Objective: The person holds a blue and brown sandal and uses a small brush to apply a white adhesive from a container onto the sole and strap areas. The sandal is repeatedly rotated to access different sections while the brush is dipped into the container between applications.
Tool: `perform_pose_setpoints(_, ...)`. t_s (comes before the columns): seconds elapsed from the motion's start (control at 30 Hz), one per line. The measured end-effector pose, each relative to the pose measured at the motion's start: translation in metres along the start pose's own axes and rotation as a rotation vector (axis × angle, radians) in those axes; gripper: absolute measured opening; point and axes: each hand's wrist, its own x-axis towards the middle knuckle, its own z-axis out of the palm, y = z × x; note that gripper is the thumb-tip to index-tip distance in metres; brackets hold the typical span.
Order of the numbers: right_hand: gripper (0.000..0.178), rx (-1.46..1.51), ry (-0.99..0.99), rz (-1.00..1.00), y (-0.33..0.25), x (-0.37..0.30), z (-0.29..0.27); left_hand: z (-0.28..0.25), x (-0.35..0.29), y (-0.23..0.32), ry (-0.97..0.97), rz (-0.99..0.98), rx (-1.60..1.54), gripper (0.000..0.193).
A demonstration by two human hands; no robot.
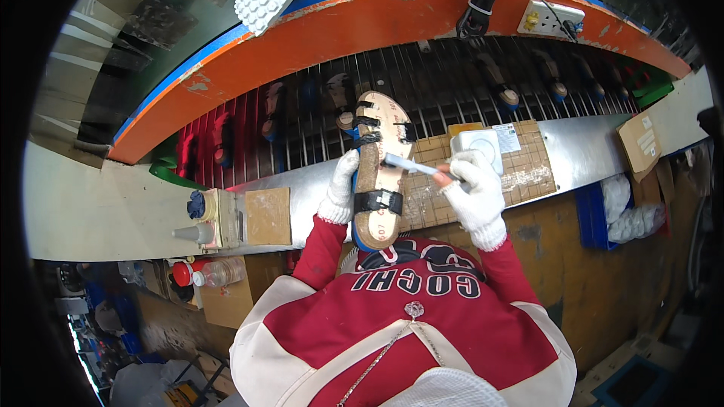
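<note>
My left hand [343,187], in a white knit glove, grips the left side of a half-made sandal [379,224]. Its pale sole face with red markings is turned up, edged in brown, with black straps folded over it; a bit of blue shows beneath the heel. In my gloved right hand [478,194] is a slim, pale-handled brush [416,166], its tip on the middle of the sole. Bare fingertips show at the handle. Just beyond that hand, a white square container [480,142] stands on a cardboard sheet [530,175].
Behind the metal ledge [581,152], a roller conveyor [445,75] carries several shoes under an orange beam [317,24]. A cardboard piece [268,215] lies at left beside a holder with a grey cone [193,234]. A blue crate [594,215] stands at right.
</note>
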Motion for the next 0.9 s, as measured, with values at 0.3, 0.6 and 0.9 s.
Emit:
perform_pose_setpoints(0.3,0.016,-0.014,0.087,0.047,0.046,0.069,0.022,0.012,0.005,0.014,-0.044,0.124,0.373,0.064)
perform_pose_setpoints(0.6,0.031,0.764,-0.008,0.471,0.054,0.001,0.058,0.012,0.025,-0.006,0.398,0.213,0.033,0.071)
perform_pose_setpoints(0.9,0.04,0.865,0.131,0.591,0.044,0.033,0.063,0.009,0.063,-0.026,0.459,0.342,0.192,0.067)
